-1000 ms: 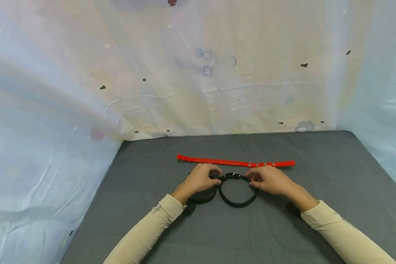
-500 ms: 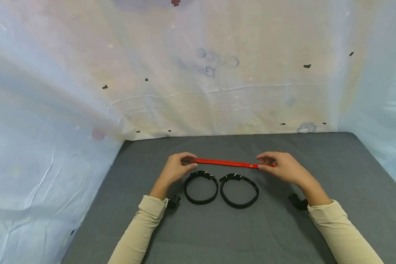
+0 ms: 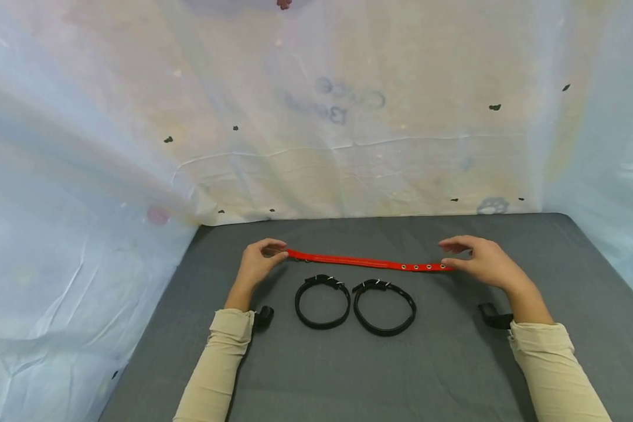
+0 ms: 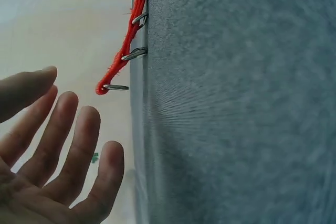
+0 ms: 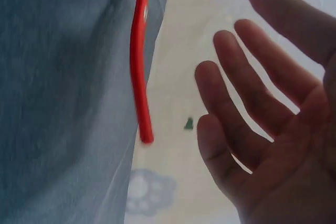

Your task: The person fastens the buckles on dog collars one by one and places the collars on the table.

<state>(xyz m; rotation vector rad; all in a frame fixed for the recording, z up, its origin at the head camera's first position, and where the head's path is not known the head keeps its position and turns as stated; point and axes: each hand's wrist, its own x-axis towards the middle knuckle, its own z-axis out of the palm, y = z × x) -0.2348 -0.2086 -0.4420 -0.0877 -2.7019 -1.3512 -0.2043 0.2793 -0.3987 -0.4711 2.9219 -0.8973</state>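
A red collar (image 3: 348,260) lies stretched out flat on the grey table (image 3: 316,381), with eyelets toward its right end and metal rings at its left. My left hand (image 3: 259,261) hovers by the left end, its fingers spread and loosely bent. In the left wrist view, a gap separates those fingers (image 4: 86,135) from the red tip with its metal loops. At the collar's right end my right hand (image 3: 485,264) is held up, relaxed and apart from the strap in the right wrist view. Two black collars, one left (image 3: 323,326) and one right (image 3: 385,333), lie buckled into rings in front.
A pale patterned sheet (image 3: 348,176) hangs behind the table's back edge, and bluish sheeting (image 3: 58,264) stands at the sides. Black wrist cameras (image 3: 264,318) jut inward from the beige sleeves (image 3: 211,363).
Both hands have left the black rings, moved to the red collar and then drawn apart outward past its ends. The black rings lie side by side, nearly where they were.
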